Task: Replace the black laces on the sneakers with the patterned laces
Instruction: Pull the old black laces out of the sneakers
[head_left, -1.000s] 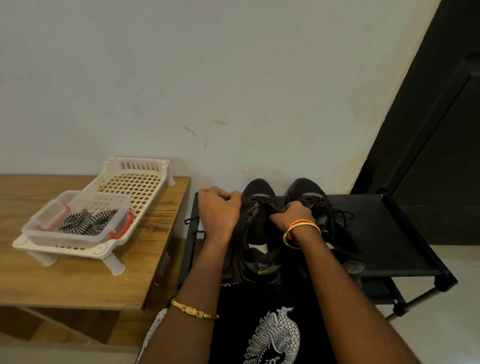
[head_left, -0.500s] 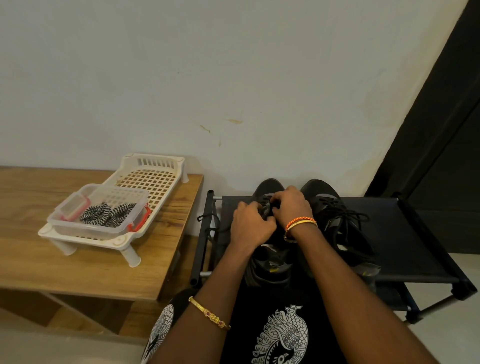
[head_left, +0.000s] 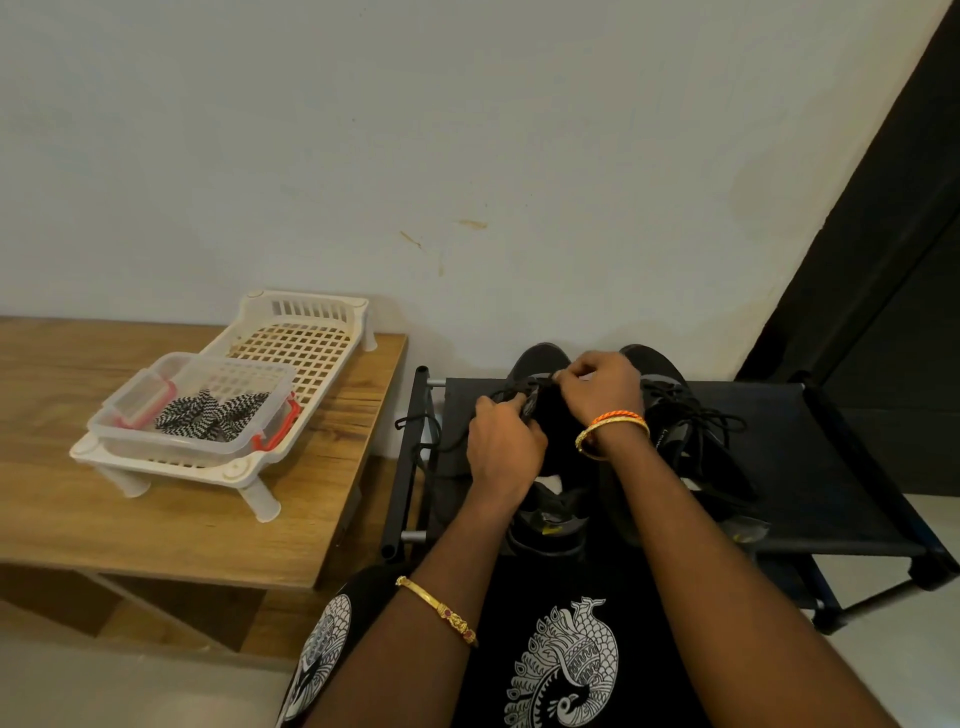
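The left sneaker (head_left: 540, 441) stands on the black fabric shoe rack (head_left: 831, 467), toe to the wall, with its black lace (head_left: 511, 387) partly loosened; one loose run trails off to the left over the rack frame. The left hand (head_left: 501, 447) is curled at the upper eyelets and appears to pinch the lace. The right hand (head_left: 597, 389) is curled just beyond it, fingertips pinching the lace near the toe end. The right sneaker (head_left: 685, 431) sits beside it, touching or nearly so, its lace not yet worked on.

Judgement: the step in hand is unthreading the black lace from the first shoe; the task is at an early stage. The next move calls for drawing the lace clear of the remaining eyelets, row by row.

The patterned laces (head_left: 208, 415) lie untouched in a clear plastic container (head_left: 156, 441), which rests in a white rack (head_left: 311, 353) on the wooden surface (head_left: 156, 530), well apart to the left.
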